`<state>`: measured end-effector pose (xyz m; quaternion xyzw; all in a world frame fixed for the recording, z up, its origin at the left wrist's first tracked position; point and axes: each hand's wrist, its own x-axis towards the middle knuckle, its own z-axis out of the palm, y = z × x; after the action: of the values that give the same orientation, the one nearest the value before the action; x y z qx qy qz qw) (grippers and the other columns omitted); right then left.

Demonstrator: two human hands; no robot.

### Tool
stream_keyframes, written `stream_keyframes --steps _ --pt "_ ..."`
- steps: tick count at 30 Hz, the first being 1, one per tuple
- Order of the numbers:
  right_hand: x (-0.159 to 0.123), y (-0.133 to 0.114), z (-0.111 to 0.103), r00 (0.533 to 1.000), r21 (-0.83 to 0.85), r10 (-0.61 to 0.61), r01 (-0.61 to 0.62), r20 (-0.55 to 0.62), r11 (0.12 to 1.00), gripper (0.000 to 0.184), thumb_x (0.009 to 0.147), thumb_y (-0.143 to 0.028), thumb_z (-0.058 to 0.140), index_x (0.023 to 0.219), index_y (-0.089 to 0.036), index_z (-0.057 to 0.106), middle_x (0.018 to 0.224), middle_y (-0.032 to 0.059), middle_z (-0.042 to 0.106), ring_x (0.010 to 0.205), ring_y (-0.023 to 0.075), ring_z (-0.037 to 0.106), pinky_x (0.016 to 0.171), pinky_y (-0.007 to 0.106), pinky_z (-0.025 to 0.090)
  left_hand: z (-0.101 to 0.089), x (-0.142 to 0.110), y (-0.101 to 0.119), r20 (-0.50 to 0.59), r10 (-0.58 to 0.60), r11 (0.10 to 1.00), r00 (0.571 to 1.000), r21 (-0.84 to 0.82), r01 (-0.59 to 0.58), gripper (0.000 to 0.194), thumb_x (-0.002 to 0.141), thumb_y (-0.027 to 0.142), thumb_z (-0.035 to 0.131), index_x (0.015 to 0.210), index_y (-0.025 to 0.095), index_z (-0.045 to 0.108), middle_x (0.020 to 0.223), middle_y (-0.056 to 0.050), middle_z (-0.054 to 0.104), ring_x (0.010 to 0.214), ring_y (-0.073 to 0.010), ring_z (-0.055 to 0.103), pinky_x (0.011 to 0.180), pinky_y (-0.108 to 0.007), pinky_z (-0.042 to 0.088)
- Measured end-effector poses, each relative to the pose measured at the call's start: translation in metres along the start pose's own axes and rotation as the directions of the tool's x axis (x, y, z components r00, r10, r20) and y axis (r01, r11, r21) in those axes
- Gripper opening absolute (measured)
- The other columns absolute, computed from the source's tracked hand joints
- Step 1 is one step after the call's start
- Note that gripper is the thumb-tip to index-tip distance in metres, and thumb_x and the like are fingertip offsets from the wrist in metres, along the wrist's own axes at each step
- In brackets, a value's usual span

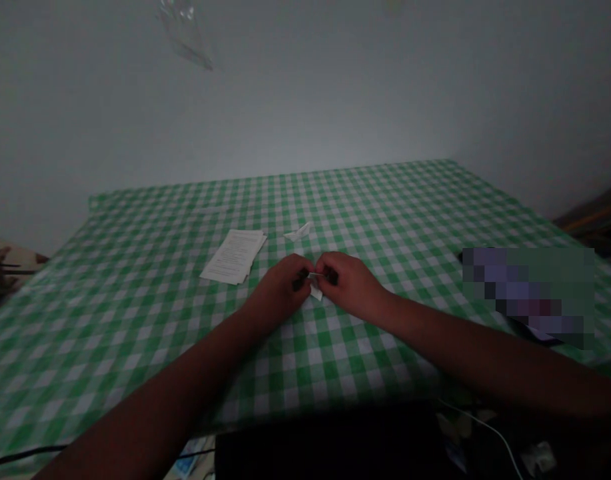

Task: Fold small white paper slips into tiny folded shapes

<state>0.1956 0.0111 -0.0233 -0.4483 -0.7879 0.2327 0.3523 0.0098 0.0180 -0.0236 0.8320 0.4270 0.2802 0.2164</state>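
Note:
My left hand [280,287] and my right hand [348,283] meet over the middle of a table covered with a green and white checked cloth [385,200]. Both hands are closed in a pinch on a small piece of white paper [316,288] held between the fingertips, just above the cloth. A small stack of printed white sheets [234,256] lies to the left of my hands. A small folded white paper [298,233] rests a little beyond them.
A pale wall [305,100] rises behind the table. A blurred-out object [528,297] lies on the cloth at the right. A white cable [485,427] and dark things sit below the table's near edge. Clear plastic [185,33] hangs on the wall.

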Motion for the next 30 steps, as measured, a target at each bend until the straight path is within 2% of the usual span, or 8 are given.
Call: stream_keyframes --steps 5,10,13,17,20,26,30 --pt "0.000 0.001 -0.004 1.000 0.047 0.012 -0.013 0.017 0.999 0.009 0.082 -0.012 0.058 0.077 -0.020 0.058 0.071 -0.0026 0.058 0.066 0.0121 0.054 0.061 0.025 0.039 -0.005 0.001 -0.005 0.058 0.045 0.998 0.997 -0.050 -0.042 0.017 0.087 0.018 0.056 0.104 0.021 0.059 0.101 -0.003 0.063 0.092 -0.0164 0.062 0.083 -0.032 0.052" --pt "-0.001 0.005 -0.011 0.996 0.011 -0.061 0.060 0.061 0.998 0.005 0.084 -0.017 0.063 0.080 -0.019 0.063 0.075 -0.0013 0.060 0.069 0.0119 0.055 0.065 0.025 0.041 -0.014 0.001 -0.005 0.137 0.103 0.995 0.985 -0.026 -0.100 0.021 0.089 0.020 0.056 0.110 0.022 0.060 0.106 -0.003 0.065 0.097 -0.0168 0.061 0.088 -0.033 0.051" --pt "-0.001 0.007 -0.014 0.989 -0.007 -0.107 0.108 0.099 0.994 0.001 0.085 -0.018 0.066 0.085 -0.018 0.066 0.078 0.0003 0.062 0.072 0.0124 0.057 0.067 0.026 0.043 -0.020 0.000 -0.005 0.169 0.082 0.997 0.982 -0.024 -0.080 0.022 0.088 0.020 0.057 0.110 0.022 0.061 0.105 -0.002 0.067 0.094 -0.0168 0.062 0.087 -0.034 0.051" --pt "-0.001 0.009 -0.016 0.983 0.011 -0.152 0.152 0.102 0.988 0.007 0.085 -0.018 0.066 0.091 -0.018 0.066 0.084 0.0012 0.064 0.074 0.0124 0.059 0.069 0.026 0.045 -0.023 -0.001 -0.006 0.184 0.044 0.999 0.982 -0.040 -0.037 0.023 0.088 0.024 0.060 0.111 0.022 0.062 0.107 -0.003 0.068 0.096 -0.0184 0.064 0.089 -0.035 0.051" --pt "-0.001 0.012 -0.017 0.974 0.006 -0.197 0.197 0.116 0.980 0.010 0.085 -0.018 0.065 0.095 -0.019 0.065 0.087 0.0013 0.065 0.076 0.0126 0.059 0.070 0.026 0.047 -0.023 -0.002 -0.009 0.189 0.056 0.997 0.980 -0.061 -0.046 0.025 0.088 0.027 0.061 0.113 0.022 0.062 0.110 -0.004 0.069 0.100 -0.0191 0.065 0.093 -0.037 0.051" --pt "0.001 0.016 -0.020 0.929 0.017 -0.328 0.330 0.171 0.944 0.012 0.088 -0.013 0.058 0.097 -0.020 0.063 0.096 0.0044 0.065 0.092 0.0163 0.061 0.083 0.032 0.049 -0.026 -0.001 -0.013 0.224 0.186 0.982 0.957 -0.071 -0.174 0.022 0.092 0.024 0.058 0.113 0.021 0.063 0.115 -0.004 0.069 0.107 -0.0181 0.064 0.097 -0.035 0.050" --pt "0.004 0.017 -0.025 0.890 0.047 -0.383 0.384 0.247 0.922 0.014 0.087 -0.010 0.056 0.094 -0.019 0.064 0.095 0.0048 0.066 0.093 0.0167 0.062 0.084 0.032 0.050 -0.027 -0.001 -0.015 0.261 0.284 0.959 0.923 -0.071 -0.275 0.022 0.093 0.021 0.056 0.113 0.022 0.066 0.118 -0.005 0.067 0.110 -0.0165 0.063 0.099 -0.033 0.050"
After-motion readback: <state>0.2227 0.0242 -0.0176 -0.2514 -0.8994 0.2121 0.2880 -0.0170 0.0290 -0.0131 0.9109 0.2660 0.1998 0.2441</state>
